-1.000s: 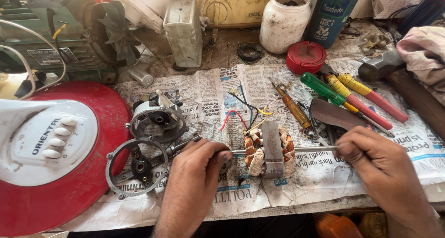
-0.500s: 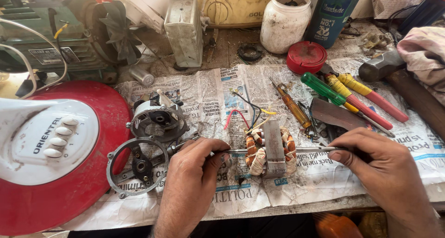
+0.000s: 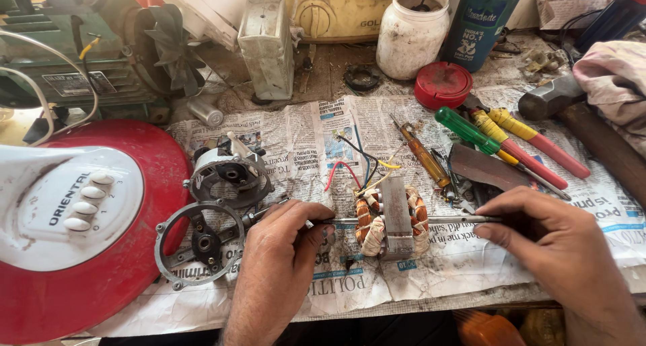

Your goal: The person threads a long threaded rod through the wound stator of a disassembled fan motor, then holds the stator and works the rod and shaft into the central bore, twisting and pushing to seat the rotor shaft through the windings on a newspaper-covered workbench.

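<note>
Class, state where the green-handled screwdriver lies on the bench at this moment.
In the head view, the green-handled screwdriver lies right of centre on the newspaper, just below the red lid and beside the yellow-and-red pliers.

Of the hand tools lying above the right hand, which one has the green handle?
The screwdriver with the translucent green handle, lying diagonally leftmost of the three beside each other. The pliers next to it have yellow and red grips, and the smaller screwdriver further left is amber.

Bright, even daylight — sharp focus
</note>
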### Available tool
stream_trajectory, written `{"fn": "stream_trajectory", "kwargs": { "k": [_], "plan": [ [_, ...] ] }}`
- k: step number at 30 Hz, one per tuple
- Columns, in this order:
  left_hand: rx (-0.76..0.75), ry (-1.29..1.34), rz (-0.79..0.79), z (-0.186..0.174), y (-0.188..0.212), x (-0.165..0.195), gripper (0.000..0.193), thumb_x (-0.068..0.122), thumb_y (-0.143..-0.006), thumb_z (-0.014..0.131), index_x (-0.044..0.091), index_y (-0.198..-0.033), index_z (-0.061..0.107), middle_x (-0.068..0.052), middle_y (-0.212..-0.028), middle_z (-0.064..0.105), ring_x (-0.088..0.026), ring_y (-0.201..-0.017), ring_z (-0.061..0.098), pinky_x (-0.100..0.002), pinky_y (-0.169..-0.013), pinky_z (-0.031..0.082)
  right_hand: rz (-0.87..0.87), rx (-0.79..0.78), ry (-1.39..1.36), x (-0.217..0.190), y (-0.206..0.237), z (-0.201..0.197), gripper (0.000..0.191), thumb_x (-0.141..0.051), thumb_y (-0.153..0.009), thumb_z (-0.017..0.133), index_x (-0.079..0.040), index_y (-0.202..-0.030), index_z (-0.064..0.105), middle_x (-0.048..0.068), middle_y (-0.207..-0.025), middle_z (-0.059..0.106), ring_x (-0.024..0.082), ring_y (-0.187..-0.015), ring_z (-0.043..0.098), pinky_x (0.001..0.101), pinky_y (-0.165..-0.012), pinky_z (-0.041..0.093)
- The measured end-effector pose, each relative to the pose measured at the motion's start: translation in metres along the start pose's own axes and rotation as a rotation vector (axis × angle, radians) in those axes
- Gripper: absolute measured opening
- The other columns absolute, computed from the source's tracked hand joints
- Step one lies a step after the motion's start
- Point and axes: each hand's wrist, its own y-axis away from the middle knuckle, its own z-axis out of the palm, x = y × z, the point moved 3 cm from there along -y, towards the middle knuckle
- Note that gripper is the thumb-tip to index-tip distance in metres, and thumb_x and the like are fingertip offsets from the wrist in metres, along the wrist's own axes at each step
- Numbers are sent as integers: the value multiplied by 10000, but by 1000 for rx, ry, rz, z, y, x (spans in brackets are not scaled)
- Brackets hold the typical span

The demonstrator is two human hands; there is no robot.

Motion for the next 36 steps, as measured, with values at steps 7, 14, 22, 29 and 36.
{"fn": "stream_trajectory", "kwargs": {
  "k": [7, 14, 22, 29, 36],
  "plan": [
    [15, -104, 6, 1, 0, 0, 122, 128, -925, 732, 9, -949, 720, -110, -846, 707, -287, -814, 656, -377, -713, 507, 28, 17, 76, 23, -3, 0, 251, -221, -992, 707, 1, -957, 820, 67, -846, 729, 116, -685, 669, 257, -597, 530],
    [-18, 54, -136, -2, 0, -2, 244, 112, -854, 766, 47, -1080, 700, -52, -894, 731, -208, -703, 699, -328, -626, 547, 68, 38, 24, 15, 0, -1, 279, -137, -882, 768, -8, -1127, 803, 58, -858, 717, 112, -703, 622, 257, -581, 503],
    [33, -50, 69, -2, 1, -3, 146, -2, -845, 703, 23, -988, 713, -77, -914, 740, -223, -857, 716, -337, -710, 556, 168, 47, 13, 2, -3, 1, 162, -5, -743, 783, 12, -905, 788, 73, -830, 710, 124, -710, 664, 274, -617, 536],
    [-15, -100, -62, 1, 0, -3, 134, 143, -944, 704, 40, -1023, 733, -87, -863, 719, -233, -772, 686, -358, -678, 536, 102, -11, 29, 36, -2, -2, 248, -162, -1067, 652, 29, -958, 765, 119, -826, 657, 163, -713, 560, 313, -600, 509],
    [0, 50, -19, -4, 1, -4, 217, 87, -849, 721, 35, -1060, 716, -70, -933, 729, -197, -772, 725, -322, -681, 568, 62, 16, -4, 11, 1, 1, 285, -126, -820, 819, 10, -1065, 767, 102, -908, 742, 137, -733, 673, 287, -610, 541]
  ]
}}
